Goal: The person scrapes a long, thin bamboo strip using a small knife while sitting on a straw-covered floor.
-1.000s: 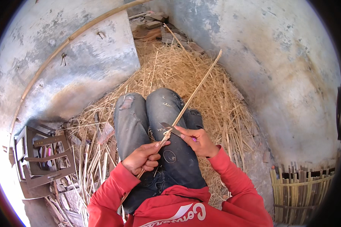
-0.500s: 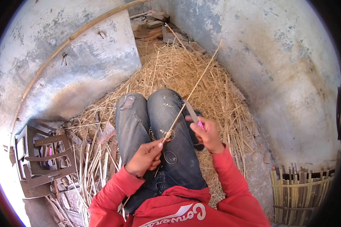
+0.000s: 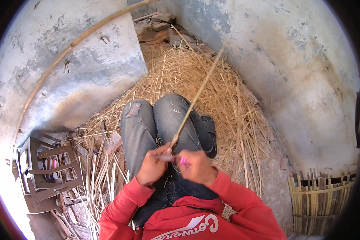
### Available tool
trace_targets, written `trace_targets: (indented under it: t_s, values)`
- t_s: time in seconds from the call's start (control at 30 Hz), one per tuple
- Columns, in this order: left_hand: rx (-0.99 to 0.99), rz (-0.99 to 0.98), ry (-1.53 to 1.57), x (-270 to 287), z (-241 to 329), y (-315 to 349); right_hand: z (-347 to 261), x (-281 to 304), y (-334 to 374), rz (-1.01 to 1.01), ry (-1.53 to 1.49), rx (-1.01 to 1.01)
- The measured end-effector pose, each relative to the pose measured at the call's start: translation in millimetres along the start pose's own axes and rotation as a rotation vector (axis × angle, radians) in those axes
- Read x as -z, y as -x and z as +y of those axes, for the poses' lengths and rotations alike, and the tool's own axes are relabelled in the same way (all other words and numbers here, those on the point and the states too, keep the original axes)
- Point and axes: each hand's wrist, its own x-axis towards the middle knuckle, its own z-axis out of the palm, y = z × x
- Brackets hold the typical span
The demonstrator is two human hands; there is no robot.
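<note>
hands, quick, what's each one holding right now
Left hand: closed on the lower end of the thin cane.
Right hand: closed on a pink-handled knife.

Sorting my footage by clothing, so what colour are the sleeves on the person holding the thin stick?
Red long sleeves, clearest in the head view.

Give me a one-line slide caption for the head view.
Seated on straw, left hand grips a thin bamboo strip while right hand holds a pink-handled knife.

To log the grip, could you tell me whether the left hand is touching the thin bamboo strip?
Touching: the head view shows the left hand pinching the lower end of the bamboo strip.
</note>
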Motion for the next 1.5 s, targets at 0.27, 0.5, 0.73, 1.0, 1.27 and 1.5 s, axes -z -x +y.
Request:
trace_targets:
  t_s: [0.27,0.5,0.73,1.0,1.27,1.5]
  values:
    - [0.454,-0.273,0.535,30,12,22,32,76,-22,0.504,0.088,-0.405]
    - [0.572,-0.306,0.552,47,-6,58,94,112,-58,0.338,0.29,-0.323]
    - [0.603,-0.249,0.432,78,-18,100,138,106,-96,0.474,0.448,-0.339]
    - [0.648,-0.241,0.48,72,-9,91,86,50,-64,0.265,0.272,-0.294]
    - [0.558,-0.237,0.453,48,-2,53,42,23,-39,0.153,0.244,-0.268]
    - [0.475,-0.257,0.489,17,12,6,30,19,-27,0.066,0.293,-0.284]
